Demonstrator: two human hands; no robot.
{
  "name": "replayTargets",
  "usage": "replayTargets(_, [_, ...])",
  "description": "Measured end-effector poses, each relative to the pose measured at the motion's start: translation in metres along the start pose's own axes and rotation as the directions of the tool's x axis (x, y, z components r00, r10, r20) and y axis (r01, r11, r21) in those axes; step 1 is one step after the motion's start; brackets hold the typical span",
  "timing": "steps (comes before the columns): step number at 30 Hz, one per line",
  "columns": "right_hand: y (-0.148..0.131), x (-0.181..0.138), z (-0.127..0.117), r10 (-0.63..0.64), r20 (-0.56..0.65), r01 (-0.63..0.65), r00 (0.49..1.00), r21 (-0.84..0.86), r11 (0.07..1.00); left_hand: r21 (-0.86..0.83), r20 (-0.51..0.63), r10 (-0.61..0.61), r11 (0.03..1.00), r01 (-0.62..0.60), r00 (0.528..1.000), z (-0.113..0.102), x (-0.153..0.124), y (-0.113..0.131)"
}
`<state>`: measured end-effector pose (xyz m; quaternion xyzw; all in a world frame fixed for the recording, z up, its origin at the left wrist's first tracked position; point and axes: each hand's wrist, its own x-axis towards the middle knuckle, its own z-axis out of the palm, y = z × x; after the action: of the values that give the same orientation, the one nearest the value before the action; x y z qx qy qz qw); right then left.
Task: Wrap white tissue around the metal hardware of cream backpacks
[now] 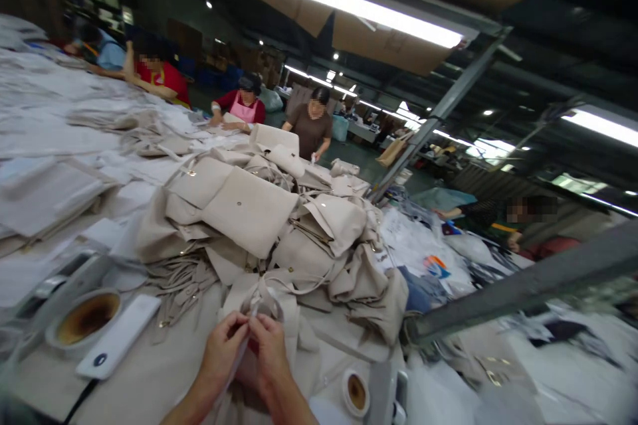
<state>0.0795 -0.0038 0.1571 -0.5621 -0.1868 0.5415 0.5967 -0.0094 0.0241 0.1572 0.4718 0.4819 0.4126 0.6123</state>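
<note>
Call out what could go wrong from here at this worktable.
The small bowl with brown contents sits beside the right forearm; a sideways swing might tip it, possibly staining the beige material nearby if the contents are wet.

The heap of beige bags rises just beyond the left hand and right hand; tugging the pale strip they pinch could perhaps drag pieces loose.
</note>
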Motion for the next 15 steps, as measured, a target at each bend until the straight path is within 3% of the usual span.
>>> replayTargets(3, [0.004,0.006,0.007,0.009,-0.011,-0.008,1.0,0.082,0.997,-0.195,0.017,-0.217,0.957,0.216,0.976,0.001,0.002,-0.003])
replayTargets(6, [0.002,0.009,0.007,-0.003,0.0,0.003,1.0,0.056,0.998,-0.266,0.073,-0.466,0.843,0.467,0.882,0.002,0.006,-0.001])
replayTargets(9, [-0.008,0.002,-0.006,-0.047,0.029,0.049,0.998,-0.079,0.996,-0.242,0.086,-0.542,0.803,0.545,0.836,0.004,0.008,0.007])
replayTargets(12, [-0.029,-0.019,-0.052,-0.097,-0.047,0.081,0.994,-0.268,0.96,-0.287,0.044,-0.558,0.787,0.545,0.829,0.007,0.008,0.016])
replayTargets(15, [-0.054,-0.055,-0.132,-0.2,-0.276,0.043,0.94,-0.486,0.873,-0.338,0.001,-0.562,0.778,0.529,0.827,0.01,0.01,0.02])
